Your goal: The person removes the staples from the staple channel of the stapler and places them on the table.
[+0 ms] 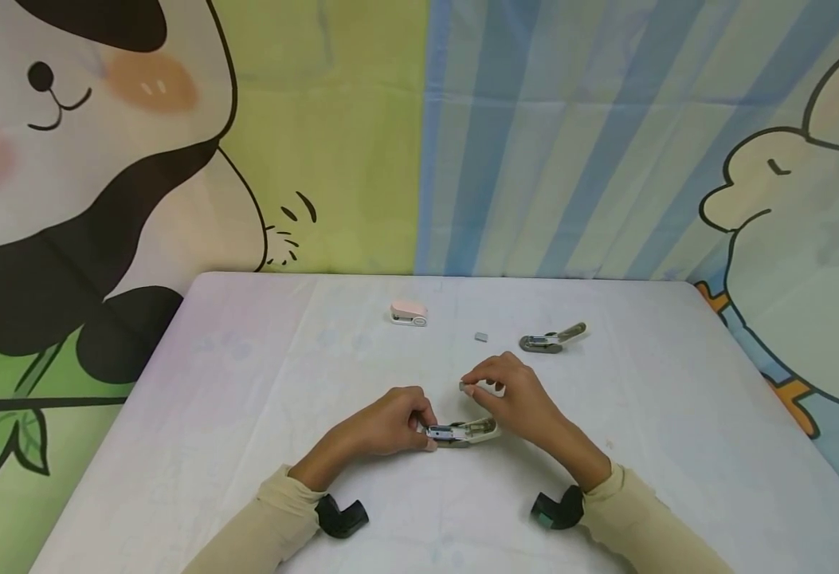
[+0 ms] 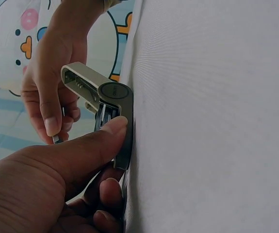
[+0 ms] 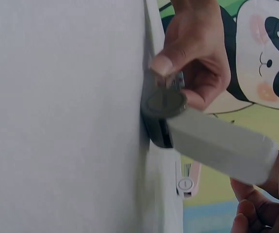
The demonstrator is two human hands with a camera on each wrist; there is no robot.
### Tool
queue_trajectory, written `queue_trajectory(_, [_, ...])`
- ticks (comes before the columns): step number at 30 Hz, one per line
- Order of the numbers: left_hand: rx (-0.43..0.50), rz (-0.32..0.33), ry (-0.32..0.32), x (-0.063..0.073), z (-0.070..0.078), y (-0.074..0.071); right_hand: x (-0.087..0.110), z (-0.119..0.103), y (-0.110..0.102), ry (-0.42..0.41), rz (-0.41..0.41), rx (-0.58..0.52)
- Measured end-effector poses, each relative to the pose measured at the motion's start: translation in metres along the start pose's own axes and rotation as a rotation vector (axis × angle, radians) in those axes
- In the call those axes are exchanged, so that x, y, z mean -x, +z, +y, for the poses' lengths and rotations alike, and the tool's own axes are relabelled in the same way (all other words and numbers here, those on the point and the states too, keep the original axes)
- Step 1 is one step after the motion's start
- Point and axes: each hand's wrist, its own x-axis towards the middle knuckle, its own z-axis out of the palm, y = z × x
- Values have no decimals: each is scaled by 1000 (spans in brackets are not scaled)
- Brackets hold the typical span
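Observation:
My left hand (image 1: 393, 422) grips the base of a small grey and white stapler (image 1: 453, 433) on the table, thumb on the near side. The stapler's top arm (image 2: 88, 77) is swung up and back, baring the metal staple channel. Above and just right of it, my right hand (image 1: 518, 401) pinches a small grey strip of staples (image 2: 57, 139) between thumb and fingertips, apart from the stapler. In the right wrist view the stapler's pale top arm (image 3: 221, 143) hides part of my right fingers.
Farther back on the white table (image 1: 247, 383) lie a pink stapler (image 1: 409, 312), a small grey block of staples (image 1: 481, 336) and a second grey stapler (image 1: 550, 339) with its top swung up. A cartoon-printed cloth (image 1: 362, 159) hangs behind the table's far edge.

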Motion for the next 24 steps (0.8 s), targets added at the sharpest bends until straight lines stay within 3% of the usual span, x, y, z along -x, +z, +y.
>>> queue_trajectory(11, [-9,6,-5,0,1,0,-13,25,-3,93,60,36])
queue_trajectory(24, [-11,6,17,0,-2,1,-30,53,-1,359,-6,66])
